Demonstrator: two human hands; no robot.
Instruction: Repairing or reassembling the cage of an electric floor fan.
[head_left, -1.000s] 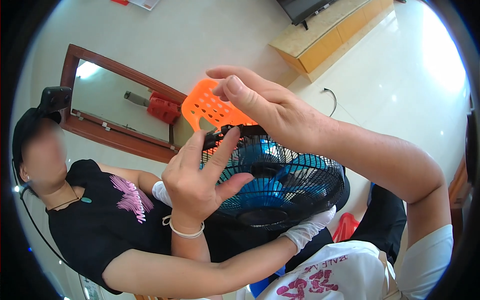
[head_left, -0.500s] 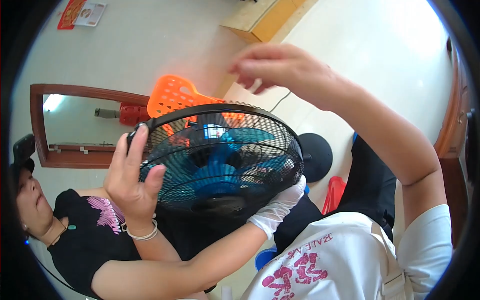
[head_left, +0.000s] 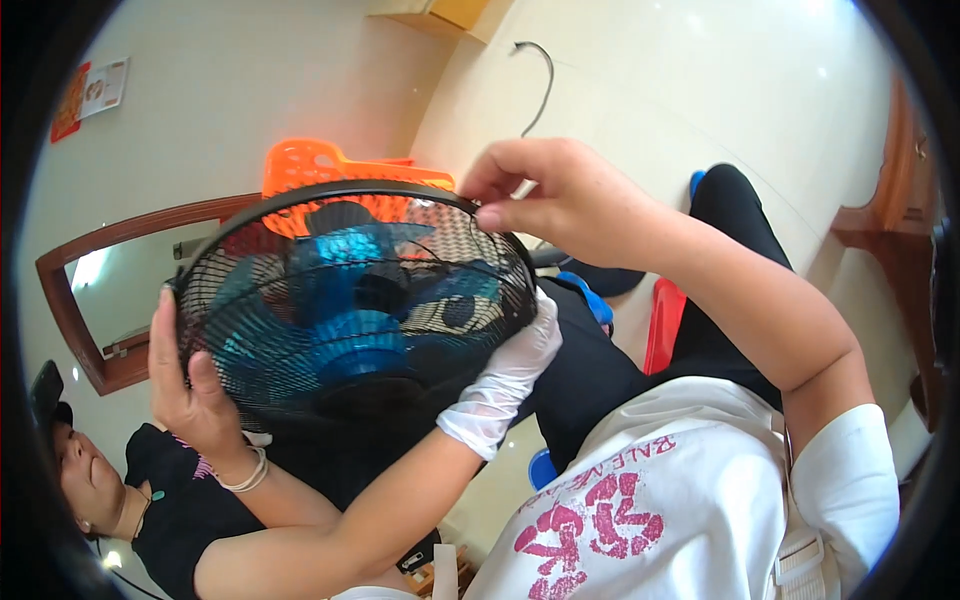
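Between me and a co-worker, a fan head (head_left: 350,300) tilts, its blue blades showing through a black mesh guard. My left hand (head_left: 195,400), with a light band at the wrist, grips the guard's left edge, fingers along the outside and thumb on the mesh. At the upper right rim, my right hand (head_left: 525,185) is closed, thumb and fingertips pinching the rim; whether something small is between them cannot be made out. The co-worker's white-gloved hand (head_left: 515,360) supports the fan from the lower right, their bare arm crossing in front of my left forearm.
The co-worker (head_left: 150,510), in a black shirt and cap, is at the left. Behind the fan are an orange plastic chair (head_left: 300,160) and a framed mirror (head_left: 60,300). A round black base (head_left: 610,280) and a red plastic piece (head_left: 663,325) lie near my legs. A dark cord (head_left: 548,85) crosses the floor.
My right hand has come down from the air onto the guard's rim and closed there. The fan has shifted left in view, with my left hand and the gloved hand still on it.
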